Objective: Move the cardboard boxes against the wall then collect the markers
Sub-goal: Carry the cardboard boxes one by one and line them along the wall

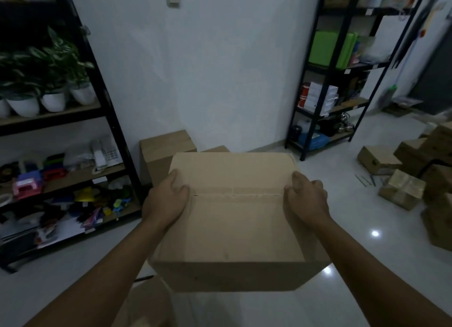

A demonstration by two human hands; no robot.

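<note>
A large plain cardboard box (234, 219) is carried between both hands above the glossy white tiled floor (342, 253), facing the white wall (208, 69). The left hand (166, 202) clasps its left edge, thumb on top, fingers wrapped over the side; the right hand (305, 199) grips the right edge likewise. Its taped top seam runs between them. No readable print shows. Two more brown boxes (166, 150) stand against the wall just beyond.

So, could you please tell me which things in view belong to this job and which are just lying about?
Part of the job:
- held cardboard box, gripped by left hand and right hand
- box by the wall
- pile of boxes
- wall

Just lying about:
- potted plants
- telephone
- green case
</note>
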